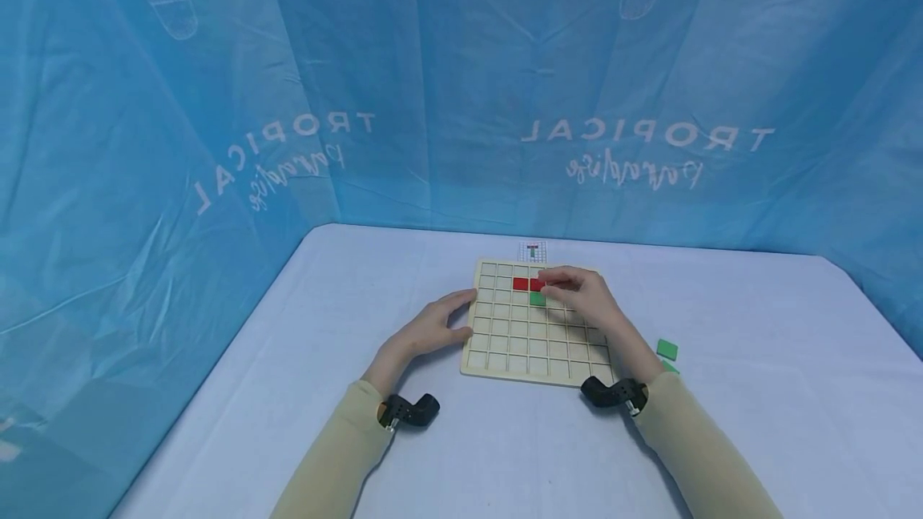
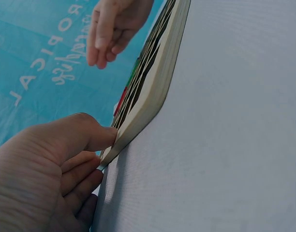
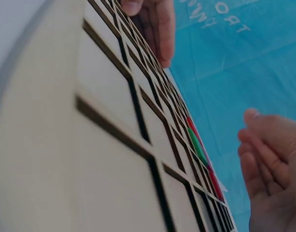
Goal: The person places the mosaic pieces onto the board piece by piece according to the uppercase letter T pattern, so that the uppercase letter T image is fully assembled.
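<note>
A pale wooden grid board [image 1: 508, 345] lies on the table with two red tiles [image 1: 521, 284] visible side by side and a green tile [image 1: 537, 299] below one of them. My left hand [image 1: 433, 324] touches the board's left edge, its thumb and fingers spread apart. In the left wrist view, the left thumb [image 2: 97, 135] lies against the rim near a corner. Over the upper right of the board is my right hand [image 1: 580, 293], fingertips just beside the coloured tiles. The right wrist view shows this hand [image 3: 276, 164] raised off the grid, with no tile visible between its fingers. It hides some squares.
Two loose green tiles [image 1: 667, 349] lie right of the board, one partly behind the right forearm. A small printed pattern card [image 1: 533, 251] sits behind the board's far edge. The white-covered table [image 1: 505, 455] meets a blue printed curtain [image 1: 461, 86] at its back.
</note>
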`<action>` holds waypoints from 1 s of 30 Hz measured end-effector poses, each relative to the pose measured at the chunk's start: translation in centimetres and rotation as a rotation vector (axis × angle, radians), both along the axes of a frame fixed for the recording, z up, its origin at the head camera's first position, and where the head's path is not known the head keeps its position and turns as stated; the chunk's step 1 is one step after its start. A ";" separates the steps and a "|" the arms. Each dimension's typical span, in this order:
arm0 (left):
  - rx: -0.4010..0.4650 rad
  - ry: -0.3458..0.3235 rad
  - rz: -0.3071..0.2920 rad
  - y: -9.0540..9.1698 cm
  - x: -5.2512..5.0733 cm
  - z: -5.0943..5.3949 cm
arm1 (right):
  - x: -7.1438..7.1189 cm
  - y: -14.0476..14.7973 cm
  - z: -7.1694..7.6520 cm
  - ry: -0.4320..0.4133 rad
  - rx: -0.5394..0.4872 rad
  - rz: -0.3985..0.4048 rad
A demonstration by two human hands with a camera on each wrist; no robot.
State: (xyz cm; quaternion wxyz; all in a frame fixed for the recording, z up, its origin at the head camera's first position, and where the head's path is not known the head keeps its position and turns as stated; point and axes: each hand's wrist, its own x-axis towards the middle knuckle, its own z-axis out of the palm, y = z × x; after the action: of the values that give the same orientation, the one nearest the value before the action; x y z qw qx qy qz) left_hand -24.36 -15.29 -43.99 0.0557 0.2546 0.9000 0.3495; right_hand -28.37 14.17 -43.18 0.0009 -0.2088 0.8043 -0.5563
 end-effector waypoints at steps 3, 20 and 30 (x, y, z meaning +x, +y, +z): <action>0.001 -0.005 0.001 0.0 0.1 0.1 | 1.0 0.0 1.8 -0.054 -0.083 0.018; 0.019 0.058 -0.035 -0.3 0.3 0.3 | 2.2 6.2 6.1 0.025 -0.053 -0.116; -0.008 0.005 -0.008 -0.1 0.1 0.2 | 4.2 10.5 6.2 0.030 0.060 -0.241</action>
State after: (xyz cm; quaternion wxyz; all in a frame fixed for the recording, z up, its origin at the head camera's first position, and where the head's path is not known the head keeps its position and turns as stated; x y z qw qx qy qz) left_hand -24.26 -15.35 -43.77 0.0557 0.2588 0.9006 0.3449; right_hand -24.13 24.68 -36.99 -0.0718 -0.1189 0.8397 -0.5250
